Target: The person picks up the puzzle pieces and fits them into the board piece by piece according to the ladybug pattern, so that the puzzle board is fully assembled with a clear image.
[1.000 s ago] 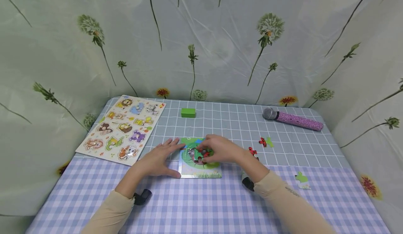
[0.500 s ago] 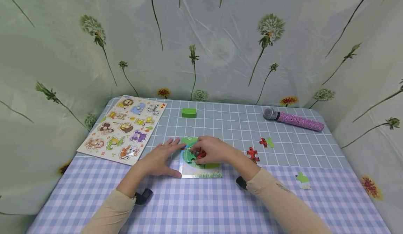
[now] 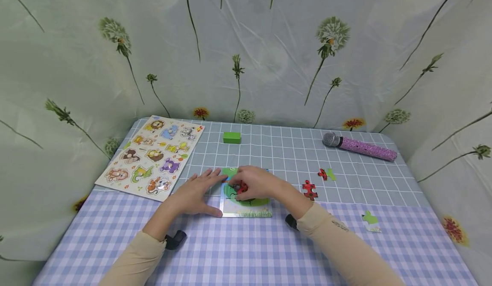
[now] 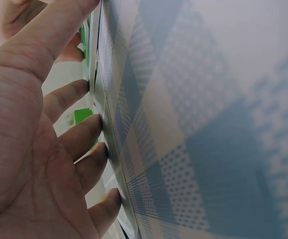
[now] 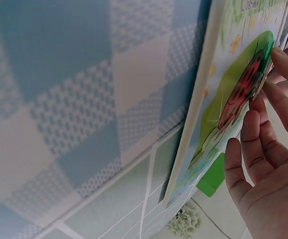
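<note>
A square ladybug jigsaw puzzle point(image 3: 242, 213) lies on the table between my hands. My left hand point(image 3: 194, 195) rests at its left edge, fingers spread, with the thumb by the near corner. Over the puzzle's middle my right hand point(image 3: 256, 184) pinches a green puzzle piece point(image 5: 266, 52) with thumb and fingertips, at the ladybug picture. In the head view the right hand hides most of that piece. To the right lie a loose red-and-black piece point(image 3: 309, 190), a red-and-green piece point(image 3: 327, 174) and a green-and-white piece point(image 3: 371, 221).
An animal peg board point(image 3: 132, 177) lies at the table's left. Toward the back stand a green block point(image 3: 232, 138) and, farther right, a purple glittery microphone point(image 3: 361, 147). A flower-printed curtain point(image 3: 276, 63) closes off the back.
My right hand has moved slightly left over the puzzle, and the pinched green piece has come down onto the picture. My left hand has stayed at the edge.
</note>
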A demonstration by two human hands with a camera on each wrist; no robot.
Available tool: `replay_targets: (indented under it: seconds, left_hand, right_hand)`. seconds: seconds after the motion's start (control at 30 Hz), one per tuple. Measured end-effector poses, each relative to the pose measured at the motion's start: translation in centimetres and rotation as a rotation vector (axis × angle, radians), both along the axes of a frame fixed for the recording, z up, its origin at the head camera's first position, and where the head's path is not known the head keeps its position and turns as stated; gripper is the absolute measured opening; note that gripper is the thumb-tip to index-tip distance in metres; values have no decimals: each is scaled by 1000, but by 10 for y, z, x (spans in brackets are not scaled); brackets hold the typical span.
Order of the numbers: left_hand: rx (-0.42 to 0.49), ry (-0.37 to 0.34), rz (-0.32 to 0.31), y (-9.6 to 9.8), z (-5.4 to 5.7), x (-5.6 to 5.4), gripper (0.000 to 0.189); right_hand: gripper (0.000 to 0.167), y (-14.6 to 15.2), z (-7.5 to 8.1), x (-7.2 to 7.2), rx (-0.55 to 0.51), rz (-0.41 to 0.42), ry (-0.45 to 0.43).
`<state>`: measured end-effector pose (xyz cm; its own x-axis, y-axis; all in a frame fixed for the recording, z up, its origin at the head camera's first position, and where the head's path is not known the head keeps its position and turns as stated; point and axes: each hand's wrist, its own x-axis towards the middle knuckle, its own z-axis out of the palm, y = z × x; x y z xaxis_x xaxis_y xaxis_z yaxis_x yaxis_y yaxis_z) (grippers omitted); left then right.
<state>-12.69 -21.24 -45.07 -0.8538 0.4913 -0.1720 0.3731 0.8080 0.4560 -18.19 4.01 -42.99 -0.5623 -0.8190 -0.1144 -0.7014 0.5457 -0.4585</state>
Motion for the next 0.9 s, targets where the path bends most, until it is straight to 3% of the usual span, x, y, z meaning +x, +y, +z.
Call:
replay_targets:
  seconds: [0.9]
  left_hand:
    - [-2, -6, 10, 1, -1, 0, 110]
  right_hand:
    - [37, -6, -1, -1, -25, -9, -33]
